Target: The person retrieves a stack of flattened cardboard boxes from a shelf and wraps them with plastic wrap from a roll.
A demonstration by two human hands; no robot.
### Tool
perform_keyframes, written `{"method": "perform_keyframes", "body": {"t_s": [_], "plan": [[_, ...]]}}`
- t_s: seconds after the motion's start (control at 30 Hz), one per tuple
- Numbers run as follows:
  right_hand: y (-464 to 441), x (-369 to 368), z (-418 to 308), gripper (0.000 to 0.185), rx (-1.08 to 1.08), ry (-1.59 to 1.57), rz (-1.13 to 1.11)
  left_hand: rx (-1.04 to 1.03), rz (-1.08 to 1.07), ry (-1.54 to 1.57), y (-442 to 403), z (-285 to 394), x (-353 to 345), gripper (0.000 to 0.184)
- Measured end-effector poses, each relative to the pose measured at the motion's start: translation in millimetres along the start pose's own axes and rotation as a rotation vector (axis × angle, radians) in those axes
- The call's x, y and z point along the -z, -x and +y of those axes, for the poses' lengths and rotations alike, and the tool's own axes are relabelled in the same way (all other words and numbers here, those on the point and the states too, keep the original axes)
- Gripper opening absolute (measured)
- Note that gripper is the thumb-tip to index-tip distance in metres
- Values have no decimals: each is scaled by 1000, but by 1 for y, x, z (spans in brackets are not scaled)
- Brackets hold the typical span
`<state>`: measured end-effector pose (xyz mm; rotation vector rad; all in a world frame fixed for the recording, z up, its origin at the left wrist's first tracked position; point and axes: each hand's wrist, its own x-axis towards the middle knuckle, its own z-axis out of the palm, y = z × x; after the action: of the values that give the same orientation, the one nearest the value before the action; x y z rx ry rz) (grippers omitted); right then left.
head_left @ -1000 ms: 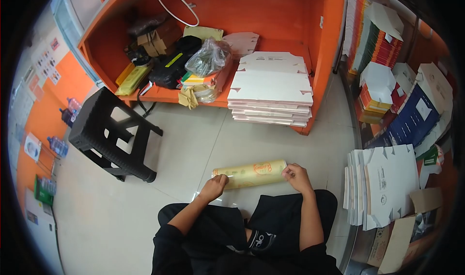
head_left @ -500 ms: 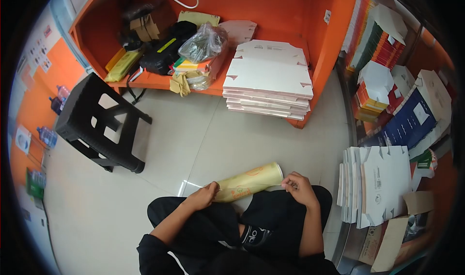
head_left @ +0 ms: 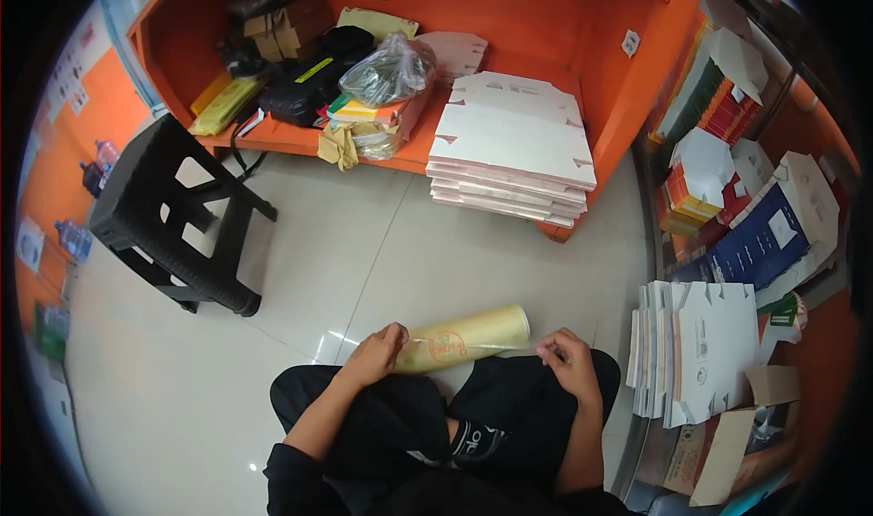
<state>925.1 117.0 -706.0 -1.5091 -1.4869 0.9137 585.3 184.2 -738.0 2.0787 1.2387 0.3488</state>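
Note:
A yellowish roll of cling film (head_left: 468, 339) with orange and green print lies across the front of my crossed legs, its white core end to the right. At its left end, my left hand (head_left: 377, 352) is closed in a pinch on the film's edge. Just off the right end, my right hand (head_left: 566, 357) pinches the other side of the film with thumb and fingers. A thin, clear strip of film runs between the hands along the near side of the roll.
A black plastic stool (head_left: 177, 216) stands at the left. An orange shelf (head_left: 536, 48) ahead carries stacked white flat cartons (head_left: 509, 139), bags and a black case (head_left: 305, 93). To the right are more white cartons (head_left: 714, 352), an open cardboard box (head_left: 723, 457) and a blue box (head_left: 759, 239).
The roll has turned, so its print sits differently. Both hands have lifted slightly away from my lap, and my right hand has shifted a little right. The camera view has also moved slightly.

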Motion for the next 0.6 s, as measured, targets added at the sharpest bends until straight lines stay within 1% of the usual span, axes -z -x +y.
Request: {"method": "perform_keyframes", "body": {"t_s": [0.07,0.13,0.2,0.27,0.33,0.37,0.43,0.5,0.53,0.6], "plan": [[-21,-2,-5,5,10,43,7,-106,110,28,-8,-8,-3,8],[-52,-8,-11,6,150,194,46,-77,124,23,-16,-13,-3,8],[-83,-19,0,6,143,186,50,-54,147,14,-22,-18,-4,8],[-106,-30,13,6,142,174,55,-57,222,82,-27,-26,-3,9],[-123,-40,22,5,111,239,113,-44,267,107,-33,-32,-3,9],[-127,-46,28,5,120,238,107,-30,303,132,-34,-34,-2,9],[-127,-59,33,6,134,27,195,-24,336,111,-38,-36,0,9],[-119,-60,35,6,114,66,209,-16,360,96,-40,-38,4,8],[-115,-58,33,5,88,108,231,-1,377,140,-42,-38,5,8],[-110,-54,35,5,81,71,216,14,385,190,-43,-38,4,9]]}}
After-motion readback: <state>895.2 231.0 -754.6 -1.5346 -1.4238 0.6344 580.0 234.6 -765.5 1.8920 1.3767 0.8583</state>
